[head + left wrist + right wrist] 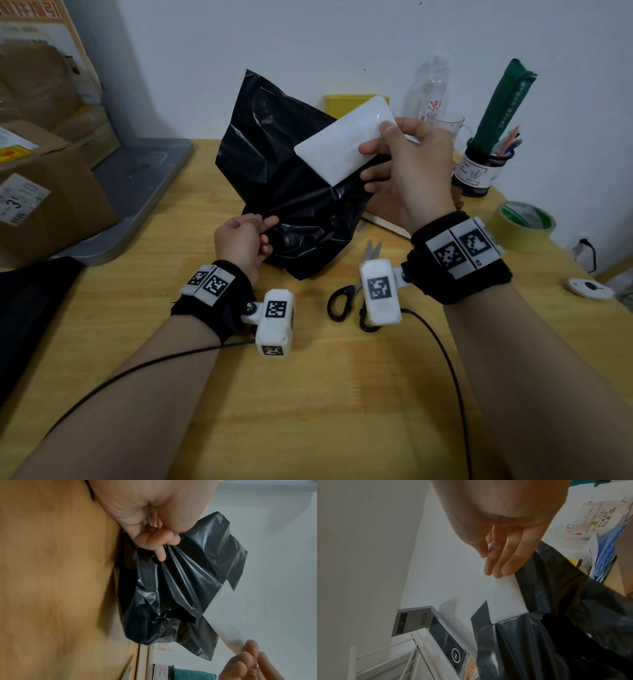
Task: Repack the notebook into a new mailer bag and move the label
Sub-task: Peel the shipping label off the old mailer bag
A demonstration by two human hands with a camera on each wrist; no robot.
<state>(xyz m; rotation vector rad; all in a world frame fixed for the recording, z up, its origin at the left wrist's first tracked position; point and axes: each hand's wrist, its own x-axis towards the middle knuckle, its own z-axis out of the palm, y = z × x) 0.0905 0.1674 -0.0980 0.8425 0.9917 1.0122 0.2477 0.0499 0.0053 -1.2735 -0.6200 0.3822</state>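
Observation:
A crumpled black mailer bag stands up off the wooden table. My left hand grips its lower left fold, fingers curled into the plastic. A white label rises from the bag's front. My right hand pinches the label's upper right corner, thumb in front and fingers behind. The label's lower edge still meets the bag. A brown notebook lies flat behind the bag, mostly hidden by my right hand.
Black-handled scissors lie near my right wrist. At the right are a tape roll, a pen cup, a glass mug and a bottle. A grey tray and cardboard boxes fill the left.

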